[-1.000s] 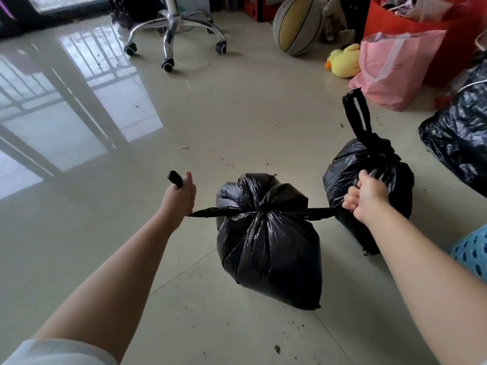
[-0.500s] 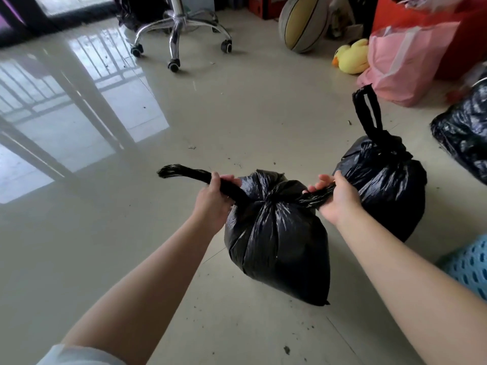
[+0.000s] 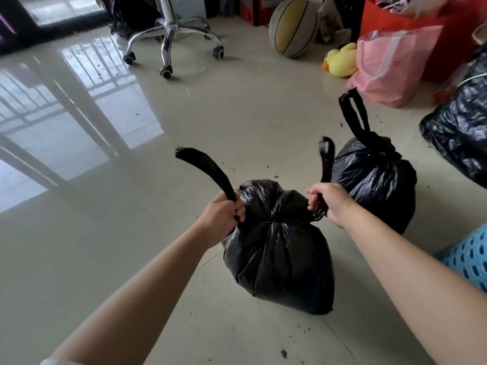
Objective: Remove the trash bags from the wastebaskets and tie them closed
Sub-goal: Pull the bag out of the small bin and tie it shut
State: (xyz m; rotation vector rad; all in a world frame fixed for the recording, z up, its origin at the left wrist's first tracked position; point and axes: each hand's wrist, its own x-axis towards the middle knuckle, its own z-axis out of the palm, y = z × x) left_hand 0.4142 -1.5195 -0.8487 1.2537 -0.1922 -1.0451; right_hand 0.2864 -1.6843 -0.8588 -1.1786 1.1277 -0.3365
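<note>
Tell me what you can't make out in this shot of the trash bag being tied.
Head view, the only one:
- Knot on the near trash bag: bunched black plastic hides whether it is finished.
- Left hand and right hand: fingertips wrapped round the bag's tails.
- Blue wastebasket: cut off by the right edge.
- Second tied bag: base behind the right forearm.

trash bag (image 3: 279, 248): glossy crinkled black plastic | floor (image 3: 237, 122): polished, reflective, probably tile | chair base (image 3: 168, 30): chrome metal

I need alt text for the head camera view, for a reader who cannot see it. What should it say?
Two bare hands hold a black trash bag by its two twisted handles, the left hand gripping one and the right hand the other, with a knot between them. A second, tied black bag stands behind it on a glossy floor.
</note>
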